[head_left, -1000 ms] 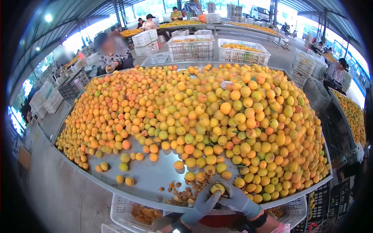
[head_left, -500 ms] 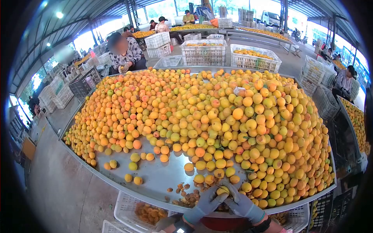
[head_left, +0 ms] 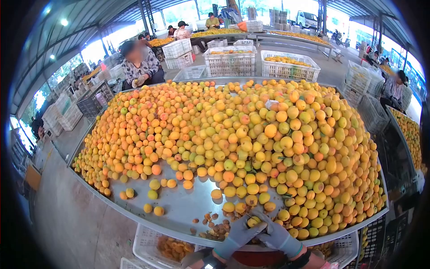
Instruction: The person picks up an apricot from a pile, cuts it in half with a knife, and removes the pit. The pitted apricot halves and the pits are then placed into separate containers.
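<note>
Both my hands wear grey-blue gloves and meet at the near edge of a metal table (head_left: pixel 179 201). An apricot (head_left: pixel 253 221) sits between their fingertips, with a dark line across its top. My left hand (head_left: pixel 242 233) is closed on its left side, and my right hand (head_left: pixel 278 235) grips it from the right. Left of my fingers lie loose brown pits (head_left: pixel 218 230) on the metal. A big heap of yellow-orange apricots (head_left: pixel 251 134) covers most of the table, reaching right up to my right hand.
Under the near edge stand a white crate (head_left: pixel 145 242) with orange-brown pieces and another white crate (head_left: pixel 347 246). Across the table a person (head_left: pixel 141 67) sits with hands together. Beyond are crates of apricots (head_left: pixel 230 62), more tables and other people.
My hands stay together at the same spot on the apricot, their fingers shifting slightly. The camera view has moved a little. The person opposite has raised their head and hands slightly.
</note>
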Motion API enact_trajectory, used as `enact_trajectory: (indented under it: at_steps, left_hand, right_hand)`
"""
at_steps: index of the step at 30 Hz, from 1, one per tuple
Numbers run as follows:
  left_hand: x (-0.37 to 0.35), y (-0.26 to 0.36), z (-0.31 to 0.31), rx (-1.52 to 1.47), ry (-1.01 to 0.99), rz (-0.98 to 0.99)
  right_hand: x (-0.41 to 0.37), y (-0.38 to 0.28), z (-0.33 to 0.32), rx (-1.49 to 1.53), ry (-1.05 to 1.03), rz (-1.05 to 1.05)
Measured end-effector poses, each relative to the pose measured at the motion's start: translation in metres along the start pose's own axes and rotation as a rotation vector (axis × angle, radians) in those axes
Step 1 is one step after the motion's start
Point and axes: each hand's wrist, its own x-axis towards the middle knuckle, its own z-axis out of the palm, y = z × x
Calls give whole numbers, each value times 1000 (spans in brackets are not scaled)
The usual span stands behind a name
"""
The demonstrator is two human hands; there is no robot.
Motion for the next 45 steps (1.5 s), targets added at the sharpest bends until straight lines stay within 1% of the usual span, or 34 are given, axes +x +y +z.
enact_trajectory:
  at_steps: [2,3,5,6,8,9,11,12,14,15,17,18,20,21,23,24,26,27,29,31,32,33,35,38,40,41,43,45]
  left_hand:
    - [0,4,-2,-3,-50,-52]
    - [-2,12,-3,-4,-52,-54]
    - [-5,29,-2,322,-73,-81]
    - [-6,24,-3,320,-77,-85]
    - [-6,7,-6,308,-189,-30]
    - [-7,9,-5,306,-193,-35]
    - [-8,14,0,214,-225,38]
    - [-9,11,1,211,-229,34]
    - [-8,5,1,215,-253,64]
    - [-8,6,1,213,-256,63]
    - [-10,10,3,231,-253,8]
    - [-13,18,5,228,-255,5]
    - [-15,39,12,159,-213,-152]
    - [-14,41,12,157,-214,-154]
    - [-12,43,14,62,-285,23]
    - [-10,30,10,60,-286,21]
    - [-9,-9,1,189,-269,9]
    - [-11,2,6,171,-270,-12]
    - [-11,20,10,43,-100,5]
    - [-13,15,11,-77,18,-90]
    - [-13,17,12,-67,34,-96]
    - [-11,23,13,27,46,-38]
    - [-10,24,11,12,35,-51]
    - [-6,27,10,-4,42,-37]
    - [-6,24,10,50,51,39]
    - [-5,22,7,48,53,34]
    - [-2,19,-1,154,-55,101]
    - [0,22,-4,154,-67,87]
  right_hand:
    - [1,-2,-4,24,-83,61]
    - [1,-2,-4,25,-81,63]
    - [2,-3,-6,-14,-84,-29]
    - [1,-5,-10,-12,-83,-23]
    - [-1,-9,-19,174,-189,-15]
    - [-2,-8,-21,177,-187,-9]
    - [-4,-7,-23,106,-202,-7]
    - [-5,-4,-24,107,-200,-1]
    - [-5,5,-26,64,-270,-85]
    - [-5,3,-28,65,-268,-81]
    - [-4,-5,-34,52,-336,-7]
    - [-5,-8,-36,54,-336,-3]
    - [-5,-11,-38,103,-352,-5]
    - [-6,-10,-37,104,-352,-2]
    - [-6,-7,-35,97,-375,114]
    - [-5,-4,-33,98,-375,117]
    - [-4,5,-28,-13,-284,26]
    - [-3,9,-26,-3,-294,50]
    - [0,12,-21,13,-117,-21]
    - [-1,11,-20,64,-21,23]
    - [-2,7,-20,74,-19,79]
    - [0,1,-21,107,0,76]
    - [-2,-4,-25,139,12,84]
    - [1,-4,-27,169,-29,133]
    - [0,-2,-26,208,-84,141]
    - [0,-2,-25,211,-87,145]
    - [-1,-1,-22,141,-106,56]
    - [1,-3,-22,125,-112,82]
